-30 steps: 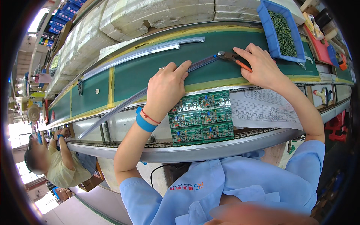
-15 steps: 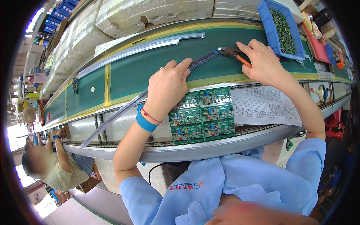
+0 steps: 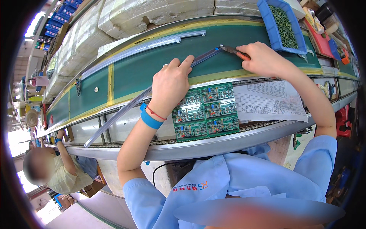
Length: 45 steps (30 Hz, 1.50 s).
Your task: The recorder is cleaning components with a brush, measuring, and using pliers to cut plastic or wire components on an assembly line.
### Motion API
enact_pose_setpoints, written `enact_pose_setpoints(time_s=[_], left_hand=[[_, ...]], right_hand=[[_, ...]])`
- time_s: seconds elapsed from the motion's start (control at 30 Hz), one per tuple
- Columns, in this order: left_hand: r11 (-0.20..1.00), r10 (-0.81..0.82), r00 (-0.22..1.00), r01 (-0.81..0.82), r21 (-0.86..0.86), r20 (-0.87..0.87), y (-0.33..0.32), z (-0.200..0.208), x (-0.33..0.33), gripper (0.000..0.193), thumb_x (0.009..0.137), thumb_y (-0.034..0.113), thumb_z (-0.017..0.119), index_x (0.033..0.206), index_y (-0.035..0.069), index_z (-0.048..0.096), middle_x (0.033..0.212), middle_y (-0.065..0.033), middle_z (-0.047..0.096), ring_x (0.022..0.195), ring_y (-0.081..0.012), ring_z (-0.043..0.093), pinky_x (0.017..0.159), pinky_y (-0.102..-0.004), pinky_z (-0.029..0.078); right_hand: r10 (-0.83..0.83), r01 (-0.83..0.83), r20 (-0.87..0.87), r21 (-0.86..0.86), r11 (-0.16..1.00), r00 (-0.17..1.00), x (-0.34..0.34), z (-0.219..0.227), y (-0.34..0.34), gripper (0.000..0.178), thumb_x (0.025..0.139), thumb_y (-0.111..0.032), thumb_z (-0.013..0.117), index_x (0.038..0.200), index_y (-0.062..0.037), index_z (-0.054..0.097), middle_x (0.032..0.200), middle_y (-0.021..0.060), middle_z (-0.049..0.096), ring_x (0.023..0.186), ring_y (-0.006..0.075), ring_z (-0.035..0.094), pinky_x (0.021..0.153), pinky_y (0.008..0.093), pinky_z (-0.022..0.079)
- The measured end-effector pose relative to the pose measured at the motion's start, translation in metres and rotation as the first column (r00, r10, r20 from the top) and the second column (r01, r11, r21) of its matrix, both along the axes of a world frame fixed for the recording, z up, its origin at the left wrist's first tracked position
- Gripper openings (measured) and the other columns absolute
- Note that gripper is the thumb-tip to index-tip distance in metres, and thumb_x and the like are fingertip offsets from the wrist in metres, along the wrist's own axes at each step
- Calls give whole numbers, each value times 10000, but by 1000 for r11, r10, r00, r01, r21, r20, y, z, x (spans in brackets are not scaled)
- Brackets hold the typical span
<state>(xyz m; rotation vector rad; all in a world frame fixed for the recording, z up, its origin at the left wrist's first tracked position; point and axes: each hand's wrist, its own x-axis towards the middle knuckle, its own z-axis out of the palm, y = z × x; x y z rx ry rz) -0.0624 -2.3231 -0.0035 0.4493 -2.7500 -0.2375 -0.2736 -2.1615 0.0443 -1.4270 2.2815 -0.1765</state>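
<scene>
Rail (image 3: 206,147) closest to the body runs right across, and just past it there's a panel of green circuit boards (image 3: 206,114) with a printed sheet (image 3: 270,101) to its right.

Next up, the hands. Left hand (image 3: 170,81) is curled over a clear plastic tube (image 3: 118,119), index finger stretched toward the upper end. Looks like a real grip, though the palm side is hidden. Right hand (image 3: 263,59) is wrapped around the orange-red handles of some pliers (image 3: 231,50).

The bit that matters imo: the tube lies on a long diagonal, lower left to upper right, passing under the left hand. Its upper tip, with a small blue piece (image 3: 217,49) on it, sits right at the pliers' nose, so the right hand is the nearer one to that end. Can't tell if the jaws are actually biting down.

Edges: the tube's lower end sticks out past the yellow-taped near edge of the green desk (image 3: 137,78), over the rail channel. There's decent room on the green left of the tip. Right side's tighter, with a blue bin (image 3: 292,50) of green parts (image 3: 283,26) just beyond the right hand.

Farther back, more clear tubes (image 3: 148,46) lie along the far edge, then big white foam blocks (image 3: 171,13).
</scene>
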Motion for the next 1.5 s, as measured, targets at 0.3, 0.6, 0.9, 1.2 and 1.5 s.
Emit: enact_pose_setpoints(time_s=[0.3,0.6,0.9,1.2,1.5], left_hand=[[998,-59,998,59,16,1,-4,-2,-7,293,875,166,586,1166,189,620,753,-87,562,672,-296,595,565,-398,488],[990,-132,991,132,51,12,-11,4,-27,285,901,176,570,1179,203,627,747,-86,545,642,-292,567,562,-392,461],[959,-284,958,284,9,39,17,13,-103,268,892,184,574,1151,188,642,771,-86,585,672,-298,598,570,-386,481],[919,-368,919,382,-93,141,30,36,-154,256,885,187,577,1129,186,654,788,-93,601,705,-312,608,602,-405,491],[916,-377,903,397,-63,204,27,43,-157,273,892,174,571,1155,185,643,784,-100,591,704,-316,599,620,-413,480]], right_hand=[[-328,262,771,215,941,546,-44,7,3,246,769,-126,550,952,36,579,658,83,600,461,114,526,413,254,458],[-295,286,6,-262,922,955,-75,-41,40,353,841,-203,530,1137,-10,533,797,154,594,777,319,617,730,413,483],[-396,256,-472,-334,907,788,-100,-63,72,514,889,-287,558,1292,21,469,1077,193,524,960,352,588,819,425,490],[-386,111,-657,-420,901,648,-104,-78,82,403,851,-154,554,1185,72,545,948,150,589,913,283,601,771,364,513],[-369,158,-590,-377,912,718,-108,-76,85,403,885,-153,565,1244,19,510,1078,124,587,993,265,562,845,348,495]])
